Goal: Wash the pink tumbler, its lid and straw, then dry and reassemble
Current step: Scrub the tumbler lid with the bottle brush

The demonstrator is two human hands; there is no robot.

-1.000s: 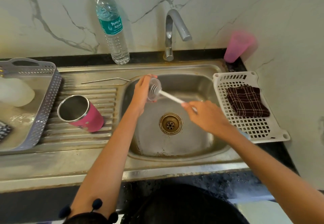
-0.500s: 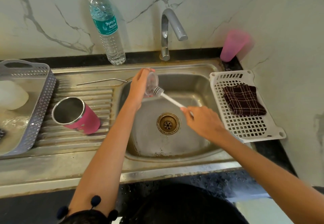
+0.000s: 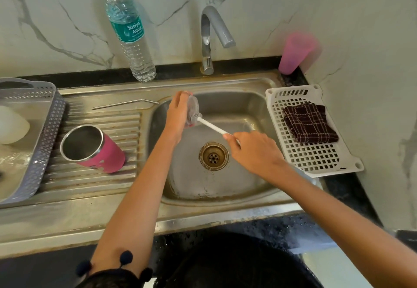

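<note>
- Above the drain (image 3: 214, 156) and a little to its left, I see the left hand (image 3: 178, 116) holding the clear lid (image 3: 193, 113) on edge over the sink (image 3: 237, 107). Its grip is curled round the lid's rim, with the palm behind the lid.
- Just right of the drain, the right hand (image 3: 252, 150) has its grip pinched on the near end of a thin white-handled brush (image 3: 212, 126).
- From there the brush slants up and left across the drain, and its bristle head lies against the face of the lid.
- Well left of the drain, on the ribbed draining board (image 3: 126, 130), the pink tumbler (image 3: 101, 152) leans over with its open steel mouth turned up and left. I cannot tell whether it lies fully on its side.
- Up and left of the drain, the metal straw (image 3: 125, 104) lies flat on the board, its bent end toward the basin.
- Straight behind the drain stands the tap (image 3: 208, 39).
- Behind the drain and to the left, a water bottle (image 3: 129, 33) stands upright against the marble wall.
- Behind and right of the drain, a blurred pink cup (image 3: 293, 53) stands on the dark tabletop (image 3: 338, 188).
- Right of the drain, a white slotted rack (image 3: 316, 159) carries a folded dark checked cloth (image 3: 310, 123).
- Farthest left of the drain sits a grey perforated basket (image 3: 45, 130).
</note>
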